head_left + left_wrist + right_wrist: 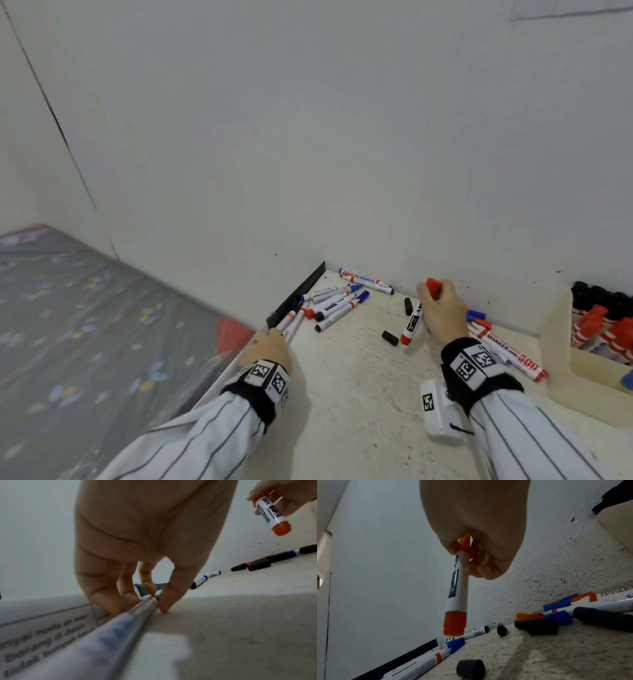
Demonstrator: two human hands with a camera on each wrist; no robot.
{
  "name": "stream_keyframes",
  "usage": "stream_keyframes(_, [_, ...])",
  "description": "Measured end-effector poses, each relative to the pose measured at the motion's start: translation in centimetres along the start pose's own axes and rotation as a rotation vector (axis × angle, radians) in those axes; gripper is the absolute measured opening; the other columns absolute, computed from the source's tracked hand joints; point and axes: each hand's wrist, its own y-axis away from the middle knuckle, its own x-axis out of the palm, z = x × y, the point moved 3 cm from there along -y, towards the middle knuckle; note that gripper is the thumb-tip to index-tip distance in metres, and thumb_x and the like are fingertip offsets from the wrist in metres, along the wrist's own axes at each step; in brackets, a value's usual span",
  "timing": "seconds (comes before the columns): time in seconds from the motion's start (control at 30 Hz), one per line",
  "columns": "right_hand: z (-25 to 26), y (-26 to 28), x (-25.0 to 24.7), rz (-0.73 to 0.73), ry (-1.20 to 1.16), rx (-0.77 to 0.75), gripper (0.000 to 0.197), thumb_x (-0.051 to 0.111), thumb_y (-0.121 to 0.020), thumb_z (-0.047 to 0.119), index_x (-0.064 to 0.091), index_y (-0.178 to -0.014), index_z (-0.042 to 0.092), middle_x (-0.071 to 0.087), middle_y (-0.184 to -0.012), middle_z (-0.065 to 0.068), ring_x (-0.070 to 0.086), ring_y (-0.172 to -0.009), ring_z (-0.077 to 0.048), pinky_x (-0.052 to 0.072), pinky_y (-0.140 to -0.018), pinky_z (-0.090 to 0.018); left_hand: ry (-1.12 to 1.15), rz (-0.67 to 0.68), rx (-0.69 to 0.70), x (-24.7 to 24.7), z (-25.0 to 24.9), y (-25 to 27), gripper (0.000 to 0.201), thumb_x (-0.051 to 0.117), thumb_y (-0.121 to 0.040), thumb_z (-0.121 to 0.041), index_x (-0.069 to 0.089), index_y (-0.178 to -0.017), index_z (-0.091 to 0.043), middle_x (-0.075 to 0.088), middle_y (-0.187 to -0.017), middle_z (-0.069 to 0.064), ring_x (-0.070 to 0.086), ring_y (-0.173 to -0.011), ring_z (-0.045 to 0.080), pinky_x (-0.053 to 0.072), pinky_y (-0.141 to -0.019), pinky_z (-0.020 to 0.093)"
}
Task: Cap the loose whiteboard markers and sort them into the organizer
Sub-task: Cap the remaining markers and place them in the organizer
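Observation:
My right hand (pixel 433 295) grips a white marker (pixel 412 323) with a red end, held tilted above the table near the wall. A red cap (pixel 433 286) sits at its upper end between my fingers (pixel 485 566); the marker (pixel 458 588) hangs down from them. My left hand (pixel 274 334) rests at the table's left edge and pinches two thin markers (pixel 293 317); up close the thumb and fingers (pixel 164 599) close round one marker (pixel 144 605). The cream organizer (pixel 561 342) at the right holds red and black markers.
Loose markers (pixel 337 303) lie in the far left corner, more (pixel 500 346) lie behind my right hand beside the organizer. Two black caps (pixel 390 337) (pixel 408 306) lie between my hands. The wall is close behind. A patterned mattress (pixel 85 325) lies left of the table.

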Motion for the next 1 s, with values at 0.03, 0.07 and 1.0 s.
stream_keyframes(0.03, [0.0, 0.1, 0.0, 0.002, -0.005, -0.002, 0.019, 0.047, -0.095, 0.03, 0.046, -0.099, 0.01, 0.049, -0.075, -0.005, 0.046, -0.063, -0.016, 0.037, -0.054, -0.025, 0.024, 0.001, -0.014, -0.2, 0.1, 0.2, 0.029, 0.041, -0.089, -0.011, 0.044, -0.118, -0.011, 0.056, -0.118, 0.012, 0.061, -0.103, 0.027, 0.053, -0.086, 0.039])
stream_keyframes(0.07, [0.0, 0.1, 0.0, 0.002, -0.009, 0.0, 0.019, 0.047, -0.095, 0.029, 0.046, -0.099, 0.01, 0.048, -0.074, -0.004, 0.046, -0.063, -0.017, 0.037, -0.054, -0.024, 0.053, -0.002, -0.019, -0.5, 0.2, 0.3, 0.028, 0.041, -0.09, -0.012, 0.043, -0.118, -0.01, 0.057, -0.118, 0.012, 0.061, -0.104, 0.027, 0.053, -0.087, 0.039])
stream_keyframes(1.0, [-1.8, 4.0, -27.3, -0.825, 0.22, -0.27, 0.021, 0.051, -0.093, 0.014, 0.05, -0.106, -0.002, 0.048, -0.098, -0.007, 0.045, -0.089, -0.017, 0.033, -0.079, -0.022, 0.563, 0.295, 0.286, 2.9, -17.5, 4.2, 0.039, 0.046, -0.095, -0.027, 0.039, -0.13, -0.013, 0.054, -0.124, 0.015, 0.054, -0.095, 0.024, 0.047, -0.083, 0.03])
